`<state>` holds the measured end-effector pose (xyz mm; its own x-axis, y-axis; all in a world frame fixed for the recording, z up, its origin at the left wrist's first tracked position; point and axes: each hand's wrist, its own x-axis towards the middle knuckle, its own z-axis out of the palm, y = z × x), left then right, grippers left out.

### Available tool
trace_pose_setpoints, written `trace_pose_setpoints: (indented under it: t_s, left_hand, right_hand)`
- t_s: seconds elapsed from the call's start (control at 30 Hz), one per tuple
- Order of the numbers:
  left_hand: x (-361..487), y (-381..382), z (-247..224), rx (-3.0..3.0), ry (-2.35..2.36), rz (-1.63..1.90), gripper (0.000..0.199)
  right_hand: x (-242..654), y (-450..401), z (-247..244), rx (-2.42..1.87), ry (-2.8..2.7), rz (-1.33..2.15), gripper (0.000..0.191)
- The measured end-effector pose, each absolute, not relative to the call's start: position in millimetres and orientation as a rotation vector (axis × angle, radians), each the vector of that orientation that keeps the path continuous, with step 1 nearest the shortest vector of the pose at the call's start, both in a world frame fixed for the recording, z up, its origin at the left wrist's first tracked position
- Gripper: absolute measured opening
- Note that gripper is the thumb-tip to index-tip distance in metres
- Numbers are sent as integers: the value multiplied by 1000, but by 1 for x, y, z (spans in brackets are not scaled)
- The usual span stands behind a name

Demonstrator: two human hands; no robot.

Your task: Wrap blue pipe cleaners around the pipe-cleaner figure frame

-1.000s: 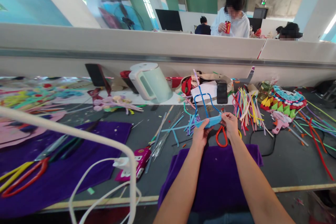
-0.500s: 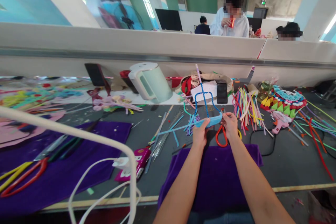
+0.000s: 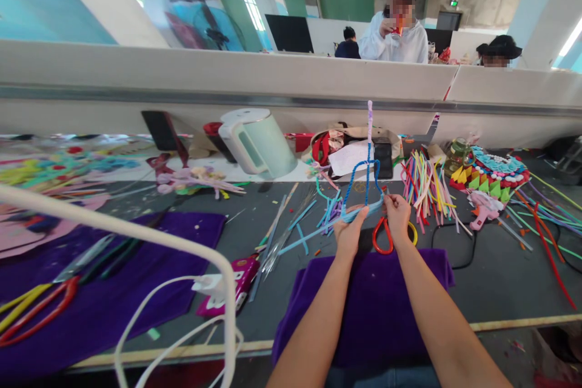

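Note:
A wire-like pipe-cleaner frame [image 3: 348, 188] in dark blue, with a pale purple stem on top, stands upright between my hands. Light blue pipe cleaners [image 3: 350, 216] form a band along its lower edge, with loose ends trailing left. My left hand [image 3: 348, 236] is closed on the left part of this band, thumb on top. At the band's right end, the fingers of my right hand [image 3: 397, 215] are pinched together. Red-and-yellow-handled scissors [image 3: 382, 239] lie just beneath my hands, their blades hidden. A folded purple cloth [image 3: 377, 309] lies under my forearms.
Mixed pipe cleaners [image 3: 430, 188] and a pink glue gun [image 3: 485, 209] lie to the right. Left are a pink power strip [image 3: 245, 273], a white cable [image 3: 191, 242], large scissors [image 3: 63, 297] and a kettle [image 3: 264, 145]. Beyond the partition [image 3: 227, 73], a person [image 3: 395, 36] holds something red.
The frame has turned in my hands: its stem swung right and more upright, and the light blue band now shows narrower, nearly edge-on. Both hands keep their hold.

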<state>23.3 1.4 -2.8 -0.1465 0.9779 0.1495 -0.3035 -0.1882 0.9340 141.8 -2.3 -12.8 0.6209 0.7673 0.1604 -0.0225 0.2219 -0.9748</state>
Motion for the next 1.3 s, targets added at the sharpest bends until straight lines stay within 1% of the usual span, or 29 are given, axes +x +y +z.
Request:
trace_pose_setpoints:
  t_s: [0.17,0.4,0.57,0.77,0.83,0.93,1.07,1.17,1.3]
  left_hand:
    - [21,-4,3,1114,934,1522,13]
    - [21,-8,9,1217,904,1490,9]
    - [23,-10,10,1071,890,1492,12]
    - [22,-8,5,1115,905,1454,13]
    - [22,-5,2,1113,946,1465,13]
    - [21,2,-2,966,982,1459,20]
    - [19,7,-3,717,881,1402,29]
    - [18,8,-3,636,824,1332,29]
    - [17,9,-2,616,812,1317,28]
  right_hand:
    - [143,-4,-10,-1208,-780,615,22]
    - [155,-6,-7,-1336,-904,546,17]
    - [156,-8,-5,-1343,-962,472,13]
    - [157,-15,4,-1309,-977,472,25]
    - [159,-16,8,-1270,-979,529,27]
    - [161,-15,12,-1139,-936,682,31]
    - [162,-15,14,-929,-885,899,39]
    - [160,-17,13,-799,-834,1040,41]
    - [156,-17,12,-780,-800,1145,44]
